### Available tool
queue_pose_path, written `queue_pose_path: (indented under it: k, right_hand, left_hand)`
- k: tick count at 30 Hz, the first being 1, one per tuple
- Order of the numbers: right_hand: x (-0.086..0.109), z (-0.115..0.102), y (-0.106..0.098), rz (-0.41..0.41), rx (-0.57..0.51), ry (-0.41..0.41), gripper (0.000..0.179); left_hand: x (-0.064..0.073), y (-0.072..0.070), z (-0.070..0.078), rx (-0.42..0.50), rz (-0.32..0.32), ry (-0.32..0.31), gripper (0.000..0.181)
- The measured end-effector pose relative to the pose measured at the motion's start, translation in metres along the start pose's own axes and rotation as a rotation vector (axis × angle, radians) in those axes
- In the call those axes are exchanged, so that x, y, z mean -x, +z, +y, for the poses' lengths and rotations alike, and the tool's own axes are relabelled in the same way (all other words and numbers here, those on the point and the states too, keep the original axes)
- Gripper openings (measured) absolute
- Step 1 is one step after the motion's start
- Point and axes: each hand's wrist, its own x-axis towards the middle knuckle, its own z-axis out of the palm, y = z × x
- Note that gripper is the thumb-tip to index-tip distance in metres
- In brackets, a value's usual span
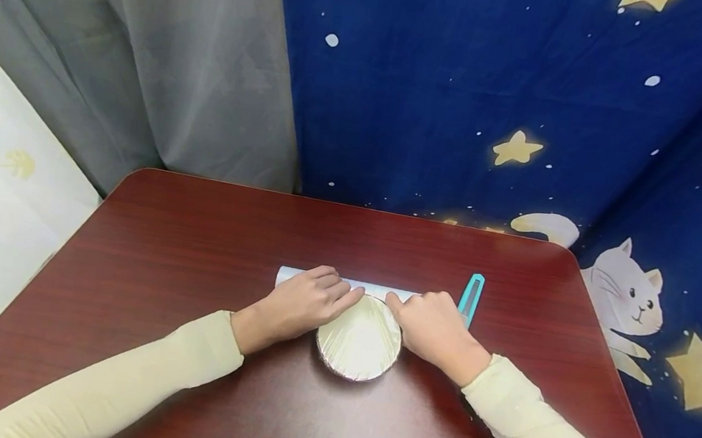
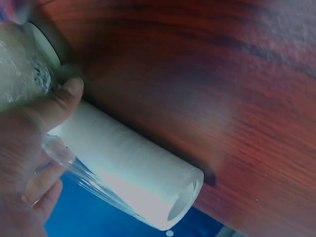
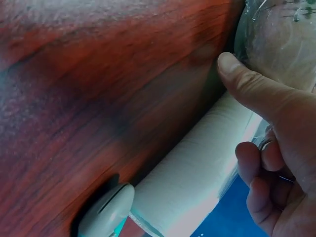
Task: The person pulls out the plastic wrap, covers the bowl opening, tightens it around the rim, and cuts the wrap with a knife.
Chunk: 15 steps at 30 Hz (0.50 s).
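Observation:
A round bowl stands on the table with clear cling film stretched over its top. Behind it lies a white roll of cling film, its hollow core end showing in the left wrist view. My left hand is at the bowl's far left rim, thumb by the rim and fingers curled round the film that runs to the roll. At the far right rim, my right hand grips the film with curled fingers, its thumb beside the bowl. Both hands partly cover the roll in the head view.
A turquoise cutter lies just right of the roll, close to its end, partly behind my right hand. The dark red table ends at a far edge, with a grey curtain and a blue star-print curtain behind.

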Motion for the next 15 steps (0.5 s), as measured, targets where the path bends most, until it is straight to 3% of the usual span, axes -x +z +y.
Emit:
queue_pose_path:
  k: [7,15]
  right_hand:
    - [0.006,-0.001,0.002,0.062,-0.065,0.016,0.025]
    - [0.016,0.016,-0.011,-0.024,-0.160,0.054,0.045]
  left_hand:
    - [0.004,-0.002,0.004,0.031,-0.016,-0.074,0.029]
    - [0.020,-0.014,-0.008,0.039,-0.040,-0.170,0.037]
